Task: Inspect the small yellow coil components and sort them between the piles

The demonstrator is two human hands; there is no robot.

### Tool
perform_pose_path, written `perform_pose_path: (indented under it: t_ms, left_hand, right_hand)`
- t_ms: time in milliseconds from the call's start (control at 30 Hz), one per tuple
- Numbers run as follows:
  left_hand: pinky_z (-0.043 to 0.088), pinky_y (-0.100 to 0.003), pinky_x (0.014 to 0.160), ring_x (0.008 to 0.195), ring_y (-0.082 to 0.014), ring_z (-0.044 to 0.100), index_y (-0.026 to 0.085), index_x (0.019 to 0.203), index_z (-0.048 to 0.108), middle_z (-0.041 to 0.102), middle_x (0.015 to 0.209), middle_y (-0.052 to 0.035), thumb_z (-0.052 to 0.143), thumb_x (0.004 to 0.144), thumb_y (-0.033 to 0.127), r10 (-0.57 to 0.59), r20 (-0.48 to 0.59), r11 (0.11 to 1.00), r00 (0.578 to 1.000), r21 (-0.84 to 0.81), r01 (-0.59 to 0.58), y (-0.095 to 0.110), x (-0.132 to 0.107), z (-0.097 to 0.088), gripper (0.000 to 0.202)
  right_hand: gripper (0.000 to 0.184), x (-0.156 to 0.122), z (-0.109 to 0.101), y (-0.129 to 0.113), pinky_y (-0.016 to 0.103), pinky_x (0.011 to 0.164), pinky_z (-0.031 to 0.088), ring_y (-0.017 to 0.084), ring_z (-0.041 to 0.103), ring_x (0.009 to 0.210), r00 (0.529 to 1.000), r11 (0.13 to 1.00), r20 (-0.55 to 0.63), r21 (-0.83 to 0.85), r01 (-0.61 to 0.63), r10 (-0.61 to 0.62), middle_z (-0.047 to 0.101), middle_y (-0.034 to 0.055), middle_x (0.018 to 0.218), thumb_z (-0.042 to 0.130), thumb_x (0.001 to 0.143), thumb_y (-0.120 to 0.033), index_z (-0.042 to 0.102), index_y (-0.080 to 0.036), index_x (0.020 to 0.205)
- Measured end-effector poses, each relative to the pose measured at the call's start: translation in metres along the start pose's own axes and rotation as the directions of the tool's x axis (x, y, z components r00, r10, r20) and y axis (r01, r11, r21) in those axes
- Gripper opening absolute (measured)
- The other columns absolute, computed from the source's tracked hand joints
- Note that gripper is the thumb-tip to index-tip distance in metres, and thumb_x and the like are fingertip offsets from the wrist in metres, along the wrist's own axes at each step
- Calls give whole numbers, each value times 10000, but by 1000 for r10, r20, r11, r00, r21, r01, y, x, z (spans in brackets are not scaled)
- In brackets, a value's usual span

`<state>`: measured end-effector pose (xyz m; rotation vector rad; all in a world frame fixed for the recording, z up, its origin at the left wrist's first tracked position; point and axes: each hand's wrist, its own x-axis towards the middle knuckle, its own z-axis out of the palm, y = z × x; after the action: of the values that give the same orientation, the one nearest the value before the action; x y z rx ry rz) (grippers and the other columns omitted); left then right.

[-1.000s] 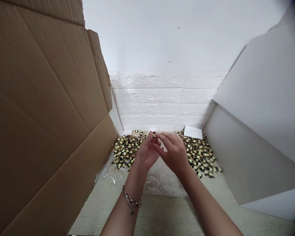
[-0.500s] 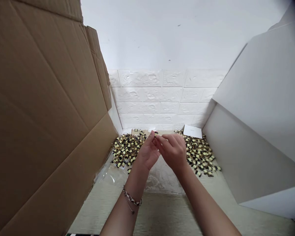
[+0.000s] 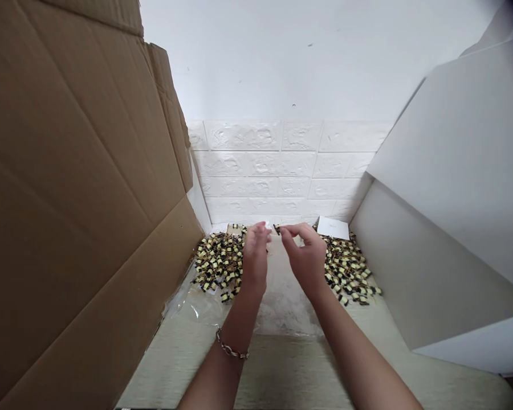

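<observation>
- A small yellow-and-black part (image 3: 276,229) is pinched between the thumb and forefinger of a person's right hand (image 3: 306,256), raised above a worktable (image 3: 290,373) and between two heaps of similar pieces.
- The left hand (image 3: 255,259) is lifted opposite, just beside the part, its fingers loosely bent and blurred; whether it grips anything cannot be told.
- A silver chain bracelet (image 3: 232,348) circles the left wrist.
- One heap of parts (image 3: 218,259) spreads beyond the left hand, toward a tall brown cardboard sheet (image 3: 89,199) that lines that side of the table.
- A second heap (image 3: 350,270) lies past the right hand, with a white card (image 3: 332,228) at its far edge and a large white panel (image 3: 444,171) standing alongside.
- Clear plastic (image 3: 288,310) covers the tabletop between and below the hands, reaching out toward the cardboard.
- A white wall with a raised brick pattern (image 3: 260,164) rises at the back.
</observation>
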<state>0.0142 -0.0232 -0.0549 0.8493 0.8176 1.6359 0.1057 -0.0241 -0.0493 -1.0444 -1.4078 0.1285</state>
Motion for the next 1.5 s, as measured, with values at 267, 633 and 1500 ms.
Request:
perform_pose_path:
  t_ms: [267, 633, 1500]
  left_hand:
    - [243, -303, 989, 1001, -174, 499, 286, 968, 621, 616, 1010, -9, 639, 664, 189, 565, 300, 629, 768, 446, -637, 16, -8, -4, 320]
    - [411, -243, 817, 871, -152, 565, 215, 856, 672, 649, 899, -26, 645, 663, 238, 358, 195, 903, 913, 175, -391, 19, -8, -5, 196]
    - [419, -236, 766, 811, -131, 566, 171, 822, 674, 660, 851, -41, 664, 640, 324, 74, 309, 997, 948, -42, -64, 10, 1, -8, 238]
  right_hand:
    - [230, 6, -4, -12, 226, 577, 362, 80, 437, 561, 833, 594, 286, 595, -542, 474, 490, -40, 520, 662, 625, -301, 537, -150, 505]
    - [154, 3, -18, -30, 275, 648, 433, 138, 570, 669, 935, 872, 232, 353, -339, 269, 643, -5, 645, 607, 696, -326, 653, -187, 651]
    - [155, -3, -27, -13, 377, 896, 308, 76, 540, 580, 850, 763, 31, -425, 488, -526, 631, -21, 753, 590, 749, -201, 613, -265, 888]
